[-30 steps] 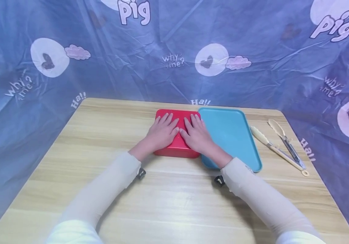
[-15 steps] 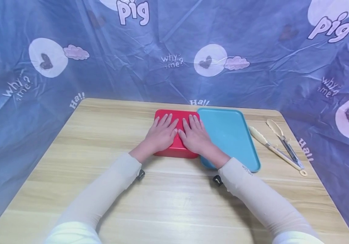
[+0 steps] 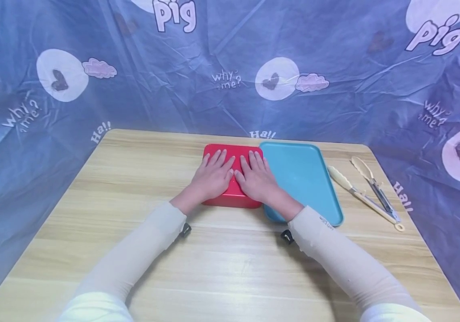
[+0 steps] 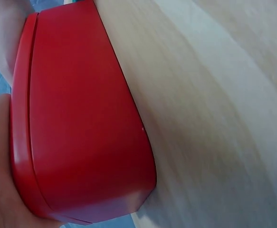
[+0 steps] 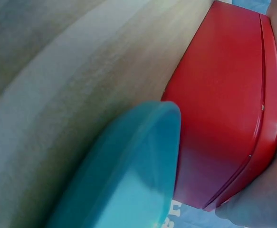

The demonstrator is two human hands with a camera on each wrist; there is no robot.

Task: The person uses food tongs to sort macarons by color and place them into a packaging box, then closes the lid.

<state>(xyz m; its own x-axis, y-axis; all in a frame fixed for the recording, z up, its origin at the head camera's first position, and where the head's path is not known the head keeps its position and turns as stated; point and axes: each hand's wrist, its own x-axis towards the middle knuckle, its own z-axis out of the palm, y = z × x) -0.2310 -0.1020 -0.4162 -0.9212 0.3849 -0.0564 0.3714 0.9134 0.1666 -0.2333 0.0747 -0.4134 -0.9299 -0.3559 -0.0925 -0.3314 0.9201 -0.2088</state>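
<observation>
A red lidded box (image 3: 233, 201) stands on the table at the middle back, its lid seam showing in both wrist views. My left hand (image 3: 213, 178) lies flat on the left half of the lid, fingers straight and spread. On the right half rests my right hand (image 3: 258, 178), likewise flat, with the two thumbs almost meeting at the centre. In the left wrist view the lid edge (image 4: 22, 142) sits evenly along the box wall (image 4: 81, 104). What the box contains is hidden. Right beside the box lies a blue tray (image 3: 298, 179), partly under my right forearm.
Food tongs (image 3: 374, 206) with cream-coloured heads lie spread at the right of the wooden table (image 3: 133, 188). The blue tray's rim (image 5: 169, 111) comes right up to the box in the right wrist view. A printed blue cloth (image 3: 153, 89) hangs behind the table.
Both hands stay flat on the lid of the red box. The whole head view has shifted very slightly; box, tray and tongs keep their places.
</observation>
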